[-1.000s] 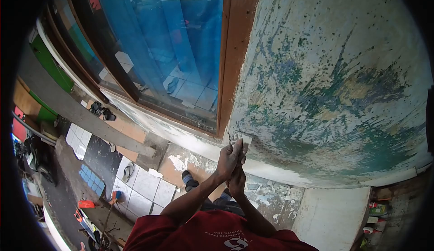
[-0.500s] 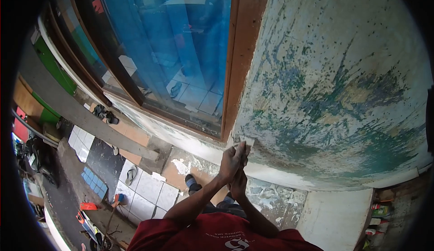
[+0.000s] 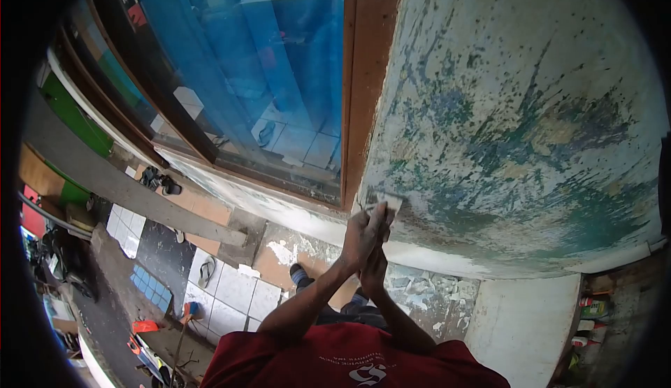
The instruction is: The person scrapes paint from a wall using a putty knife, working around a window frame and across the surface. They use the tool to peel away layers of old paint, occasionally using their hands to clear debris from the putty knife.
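Observation:
A flat, pale scraper blade (image 3: 391, 202) lies against the peeling wall (image 3: 475, 199), just right of the brown window frame (image 3: 358, 122). My left hand (image 3: 361, 238) is closed around the scraper's grip, fingers pointing up toward the blade. Pressed up close below and to the right of it, my right hand (image 3: 376, 261) is also closed on the tool. The grip itself is mostly hidden by the two hands. Around the blade the wall shows patches of green, grey and white paint with dark scrape marks.
Blue-covered window glass (image 3: 258, 59) fills the upper left. Paint flakes lie on the ledge or floor (image 3: 426, 297) below the wall. A sandal (image 3: 207, 271) rests on white tiles. Bottles (image 3: 593, 309) stand at the right, beside a pale panel (image 3: 521, 321).
Both hands and the scraper have moved slightly up and to the right along the wall, away from the window frame's corner. The whole view has shifted a little.

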A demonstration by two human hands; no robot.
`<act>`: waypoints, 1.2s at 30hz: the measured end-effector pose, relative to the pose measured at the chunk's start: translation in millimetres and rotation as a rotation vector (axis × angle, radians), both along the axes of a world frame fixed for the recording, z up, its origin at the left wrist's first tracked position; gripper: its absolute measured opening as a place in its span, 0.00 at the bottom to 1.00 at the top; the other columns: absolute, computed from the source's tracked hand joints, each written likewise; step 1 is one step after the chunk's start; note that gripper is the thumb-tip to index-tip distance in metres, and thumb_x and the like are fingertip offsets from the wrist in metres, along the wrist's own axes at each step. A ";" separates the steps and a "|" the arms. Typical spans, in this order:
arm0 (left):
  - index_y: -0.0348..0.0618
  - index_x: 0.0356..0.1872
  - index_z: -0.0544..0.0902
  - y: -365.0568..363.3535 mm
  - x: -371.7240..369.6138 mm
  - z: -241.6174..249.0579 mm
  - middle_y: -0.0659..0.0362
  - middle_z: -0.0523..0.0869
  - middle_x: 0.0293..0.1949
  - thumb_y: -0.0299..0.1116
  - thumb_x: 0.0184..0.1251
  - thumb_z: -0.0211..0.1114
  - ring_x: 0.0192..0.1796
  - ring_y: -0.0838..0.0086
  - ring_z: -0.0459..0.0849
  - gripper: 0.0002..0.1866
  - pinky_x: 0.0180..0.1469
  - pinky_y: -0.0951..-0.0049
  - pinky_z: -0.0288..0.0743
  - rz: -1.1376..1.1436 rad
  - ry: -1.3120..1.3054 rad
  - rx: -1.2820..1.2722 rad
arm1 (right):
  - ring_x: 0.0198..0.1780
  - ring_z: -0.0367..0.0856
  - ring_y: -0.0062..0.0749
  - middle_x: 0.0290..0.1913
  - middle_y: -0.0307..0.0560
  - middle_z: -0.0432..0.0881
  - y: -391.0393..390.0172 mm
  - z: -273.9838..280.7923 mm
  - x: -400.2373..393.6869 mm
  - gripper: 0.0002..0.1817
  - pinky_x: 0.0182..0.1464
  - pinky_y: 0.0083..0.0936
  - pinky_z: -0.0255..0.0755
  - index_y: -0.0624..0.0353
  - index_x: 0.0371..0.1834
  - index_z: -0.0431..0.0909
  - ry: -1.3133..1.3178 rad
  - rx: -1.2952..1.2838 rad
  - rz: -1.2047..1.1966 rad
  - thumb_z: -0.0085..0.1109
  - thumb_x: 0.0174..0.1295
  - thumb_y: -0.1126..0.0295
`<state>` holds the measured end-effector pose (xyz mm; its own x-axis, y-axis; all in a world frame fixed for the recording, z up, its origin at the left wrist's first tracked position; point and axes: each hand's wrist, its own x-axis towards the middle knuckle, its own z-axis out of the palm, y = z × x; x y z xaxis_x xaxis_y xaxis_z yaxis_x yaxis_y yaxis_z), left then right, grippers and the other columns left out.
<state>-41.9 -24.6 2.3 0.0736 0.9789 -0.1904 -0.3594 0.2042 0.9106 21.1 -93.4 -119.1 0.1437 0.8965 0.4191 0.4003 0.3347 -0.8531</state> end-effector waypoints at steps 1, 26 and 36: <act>0.40 0.26 0.76 -3.8 4.3 -18.2 0.67 0.70 0.16 0.45 0.73 0.50 0.18 0.85 0.66 0.20 0.19 0.81 0.58 0.036 -0.039 -0.029 | 0.18 0.66 0.15 0.20 0.36 0.69 -2.3 5.8 -4.9 0.19 0.18 0.16 0.57 0.59 0.41 0.68 0.220 -0.127 0.071 0.35 0.73 0.54; 0.41 0.25 0.74 -10.2 9.2 -51.0 0.67 0.68 0.14 0.45 0.73 0.49 0.15 0.85 0.65 0.20 0.17 0.83 0.56 -0.005 -0.062 -0.066 | 0.12 0.63 0.17 0.15 0.36 0.68 -13.1 -31.9 11.4 0.24 0.13 0.18 0.55 0.58 0.42 0.68 0.645 -0.601 0.156 0.31 0.71 0.48; 0.42 0.22 0.72 -6.4 8.4 -54.3 0.67 0.68 0.15 0.43 0.73 0.50 0.16 0.83 0.66 0.20 0.18 0.79 0.60 0.066 -0.047 -0.063 | 0.15 0.66 0.17 0.20 0.35 0.71 -2.6 -33.6 21.2 0.24 0.16 0.16 0.57 0.57 0.50 0.70 0.619 -0.526 0.339 0.34 0.71 0.48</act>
